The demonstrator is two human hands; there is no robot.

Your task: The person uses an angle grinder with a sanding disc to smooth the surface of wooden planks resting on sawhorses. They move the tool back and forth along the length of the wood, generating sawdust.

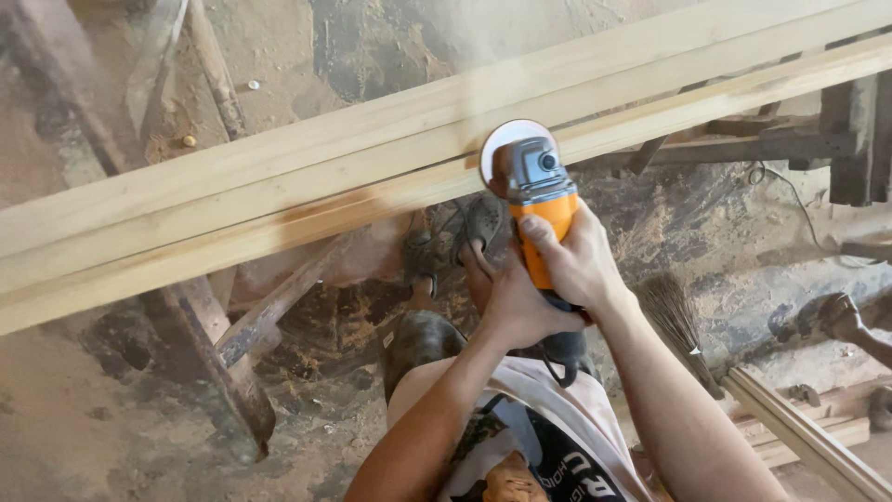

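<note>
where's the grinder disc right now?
Head view, just right of centre: the disc lies against the near edge of the long planks, at the front of the orange grinder gripped by both hands.

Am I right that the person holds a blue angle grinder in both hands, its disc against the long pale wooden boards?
Not quite: the head view shows the angle grinder is orange, not blue. Left hand and right hand both hold it, disc against the long pale wooden boards.

Your right hand [578,260] and left hand [513,311] grip the orange angle grinder [537,200], its disc pressed against the long wooden plank [279,209].
</note>
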